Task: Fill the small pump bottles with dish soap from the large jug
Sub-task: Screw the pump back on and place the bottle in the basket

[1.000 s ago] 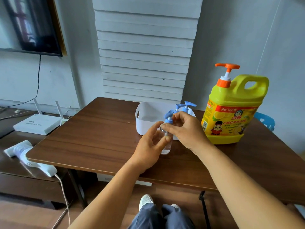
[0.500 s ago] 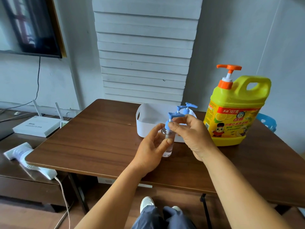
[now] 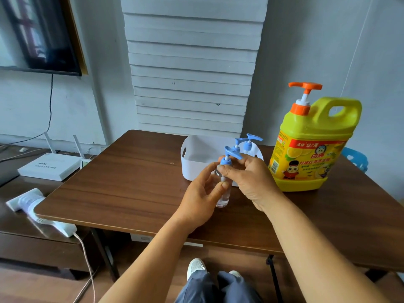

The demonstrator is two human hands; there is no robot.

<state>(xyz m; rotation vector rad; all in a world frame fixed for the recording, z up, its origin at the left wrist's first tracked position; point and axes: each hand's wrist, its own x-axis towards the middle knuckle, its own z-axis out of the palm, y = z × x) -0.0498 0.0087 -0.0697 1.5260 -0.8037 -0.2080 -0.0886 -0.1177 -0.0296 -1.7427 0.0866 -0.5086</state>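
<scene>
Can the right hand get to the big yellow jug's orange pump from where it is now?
Probably yes. The right hand is pinching the small bottle's blue pump collar, but nothing stands between it and the orange pump.

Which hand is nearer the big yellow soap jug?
Right. The right hand pinches the small bottle's blue pump beside the yellow soap jug; the left hand is farther left.

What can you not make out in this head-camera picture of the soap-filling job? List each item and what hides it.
- Small bottle: neck and upper body covered by left hand and right hand.
- Two more blue pumps: bottles hidden by the white bin and the hands.
- Yellow jug: fill level, opaque plastic.
</scene>
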